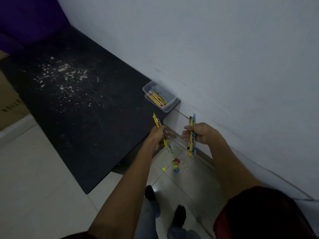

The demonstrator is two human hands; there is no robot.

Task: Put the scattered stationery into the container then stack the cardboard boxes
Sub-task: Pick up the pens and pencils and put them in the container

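A clear plastic container [170, 98] sits at the near corner of a black table [82, 107], against the wall, with several coloured pencils lying in it. My left hand [158, 135] is shut on a bunch of yellow and blue pencils [156, 120], just below the table's corner. My right hand [200, 133] grips another bunch of yellow and blue pencils [192, 149], held upright beside the wall. Both hands are short of the container, below it in view. Small coloured stationery pieces [176, 163] lie scattered on the tiled floor under my hands.
White crumbs [63, 73] are spread over the table's far part. A cardboard box [8, 99] stands at the left edge. A purple shape [29, 16] is at the top left. The pale wall [224, 57] runs along the right. My shoes [179, 214] stand on the floor.
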